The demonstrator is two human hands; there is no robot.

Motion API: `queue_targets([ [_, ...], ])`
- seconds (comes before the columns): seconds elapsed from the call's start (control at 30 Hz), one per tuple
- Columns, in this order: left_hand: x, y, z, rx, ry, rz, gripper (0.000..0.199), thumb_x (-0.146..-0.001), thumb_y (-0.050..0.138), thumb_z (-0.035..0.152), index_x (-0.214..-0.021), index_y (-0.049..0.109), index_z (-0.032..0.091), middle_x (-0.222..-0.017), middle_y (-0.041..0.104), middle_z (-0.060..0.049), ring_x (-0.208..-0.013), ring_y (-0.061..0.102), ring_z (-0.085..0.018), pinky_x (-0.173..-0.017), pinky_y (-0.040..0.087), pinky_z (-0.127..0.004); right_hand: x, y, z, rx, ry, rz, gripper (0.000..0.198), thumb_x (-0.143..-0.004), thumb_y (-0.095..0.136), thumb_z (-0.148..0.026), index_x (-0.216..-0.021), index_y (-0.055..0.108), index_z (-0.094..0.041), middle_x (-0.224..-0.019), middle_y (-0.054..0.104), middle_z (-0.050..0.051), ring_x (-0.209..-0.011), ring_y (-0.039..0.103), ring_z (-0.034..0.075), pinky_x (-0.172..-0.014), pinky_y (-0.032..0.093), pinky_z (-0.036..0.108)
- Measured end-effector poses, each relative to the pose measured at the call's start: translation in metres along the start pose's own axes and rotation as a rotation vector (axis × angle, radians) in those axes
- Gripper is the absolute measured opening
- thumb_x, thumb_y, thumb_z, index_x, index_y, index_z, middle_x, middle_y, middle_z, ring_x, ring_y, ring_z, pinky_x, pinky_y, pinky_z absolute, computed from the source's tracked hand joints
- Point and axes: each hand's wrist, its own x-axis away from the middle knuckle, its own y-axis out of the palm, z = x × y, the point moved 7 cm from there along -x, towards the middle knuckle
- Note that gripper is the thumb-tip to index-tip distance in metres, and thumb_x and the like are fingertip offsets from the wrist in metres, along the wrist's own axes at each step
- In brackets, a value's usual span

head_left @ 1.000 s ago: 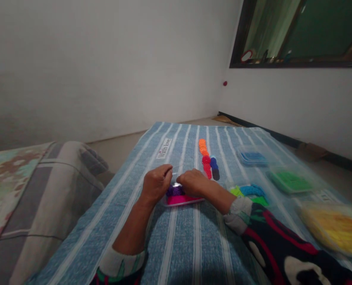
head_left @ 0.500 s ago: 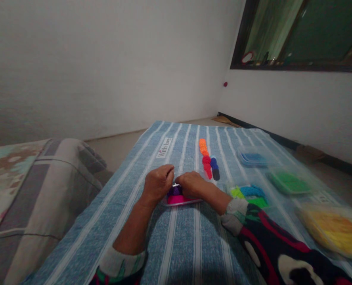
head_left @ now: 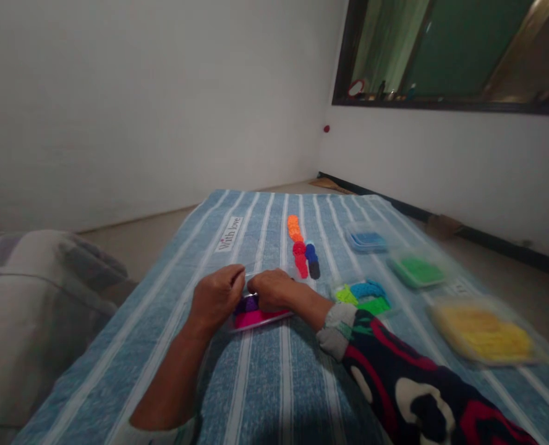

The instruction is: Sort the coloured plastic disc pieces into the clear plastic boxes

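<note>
Both my hands are over a shallow clear plastic container (head_left: pixel 244 329) holding a bright pink layer (head_left: pixel 256 318) and dark purple pieces (head_left: pixel 247 303). My left hand (head_left: pixel 217 293) is closed at the container's left side, thumb and fingers pressed together. Opposite it, my right hand (head_left: pixel 271 290) bends its fingers down over the contents, closed, knuckles up. Whatever lies between the fingers of either hand is hidden. Just beyond the right hand are a column of orange (head_left: pixel 293 227) and red (head_left: pixel 300 259) pieces and a short blue-to-black one (head_left: pixel 312 262).
To the right lie clear containers: one with lime, blue and green pieces (head_left: pixel 366 296), one blue (head_left: pixel 367 240), one green (head_left: pixel 418 271), and a larger yellow one (head_left: pixel 488 337). A striped blue cloth (head_left: pixel 163 327) covers the table. A draped grey cloth (head_left: pixel 38 321) stands at left.
The view has turned to the right, so everything sits farther left in the picture. Both hands stay closed at the container in nearly the same pose.
</note>
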Motion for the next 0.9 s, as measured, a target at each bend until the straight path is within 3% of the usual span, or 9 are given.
queue_targets([
  [0.33,-0.007,-0.004,-0.004,-0.029,0.066,0.056,0.02,-0.08,0.049,0.03,-0.083,0.069,0.024,-0.083,0.076,-0.001,-0.071,0.071,-0.019,-0.065,0.054,-0.026,-0.003,-0.005,0.005,-0.067,-0.042,0.024,0.036,-0.076,0.053,-0.015,-0.111,0.06,-0.017,-0.114,0.067,0.011,-0.101,0.064,0.026,-0.073,0.054,0.034],
  [0.53,-0.01,-0.004,-0.007,-0.068,0.058,0.034,0.021,-0.081,0.048,0.032,-0.082,0.068,0.023,-0.084,0.076,0.002,-0.073,0.071,-0.018,-0.067,0.054,-0.026,0.002,-0.008,0.009,-0.079,-0.069,0.137,0.032,-0.079,0.049,-0.017,-0.11,0.059,-0.016,-0.112,0.067,0.01,-0.1,0.064,0.025,-0.07,0.053,0.032],
  [0.73,-0.009,-0.011,0.003,-0.09,0.147,0.137,0.021,-0.083,0.048,0.037,-0.084,0.066,0.025,-0.083,0.076,0.002,-0.071,0.071,-0.018,-0.066,0.054,-0.026,0.054,-0.029,0.014,-0.006,-0.059,0.344,0.025,-0.086,0.045,-0.019,-0.107,0.058,-0.016,-0.11,0.067,0.007,-0.1,0.062,0.023,-0.074,0.05,0.032],
  [0.9,-0.005,-0.018,0.03,-0.07,0.211,0.22,0.018,-0.087,0.047,0.036,-0.088,0.063,0.026,-0.086,0.076,0.002,-0.073,0.071,-0.018,-0.067,0.055,-0.028,0.119,-0.032,0.057,-0.002,0.082,0.381,0.022,-0.09,0.045,-0.024,-0.103,0.062,-0.017,-0.108,0.067,0.009,-0.101,0.061,0.022,-0.081,0.046,0.032],
])
